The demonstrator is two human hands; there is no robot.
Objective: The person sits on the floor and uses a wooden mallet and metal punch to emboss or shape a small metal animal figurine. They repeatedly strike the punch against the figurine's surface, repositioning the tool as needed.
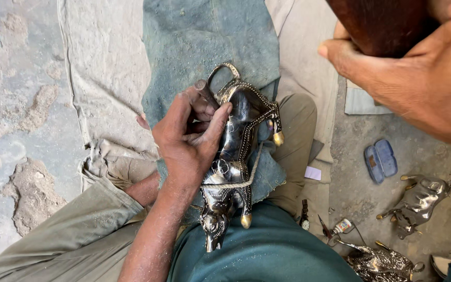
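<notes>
A dark metal bull figurine [242, 117] with brass-tipped legs lies across my lap on a teal cloth [204, 36], head towards me. A string [236, 185] is tied round its body. My left hand [184, 143] rests on the figurine's back and grips a small metal punch [203, 90], whose tip is against the figurine near the curled tail. My right hand [424, 78] is raised close to the camera at the upper right. It is closed round a dark reddish-brown wooden block [382, 23], of which only part shows.
On the ground to my right lie a blue case [380, 160], a silvery bull figurine [418, 201], another figurine [379, 263], a wristwatch [305, 216] and small tools [337, 228]. A grey sheet [105, 68] covers the rough concrete on the left.
</notes>
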